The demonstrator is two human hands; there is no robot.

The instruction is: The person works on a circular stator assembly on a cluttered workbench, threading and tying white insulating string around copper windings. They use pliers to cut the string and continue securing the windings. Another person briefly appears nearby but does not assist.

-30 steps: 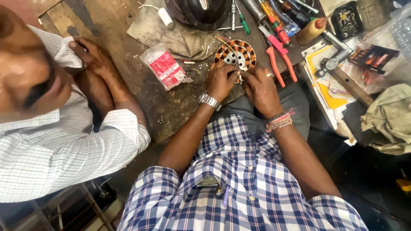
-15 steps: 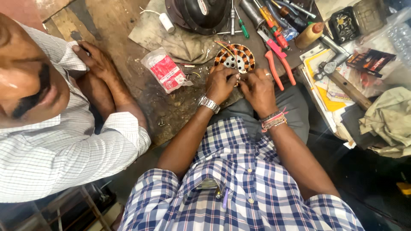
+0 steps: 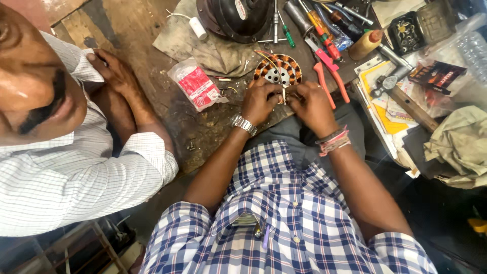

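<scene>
Stator with copper windings sits on counter, both my hands at its near edge. Left hand and right hand pinch thin wire between them. Red pliers lie just beside.

Red pliers, screwdrivers (rag nr).

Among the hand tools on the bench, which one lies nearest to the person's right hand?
The pink-handled pliers. They lie just beside the right hand, while the screwdrivers lie farther up the bench.
</scene>
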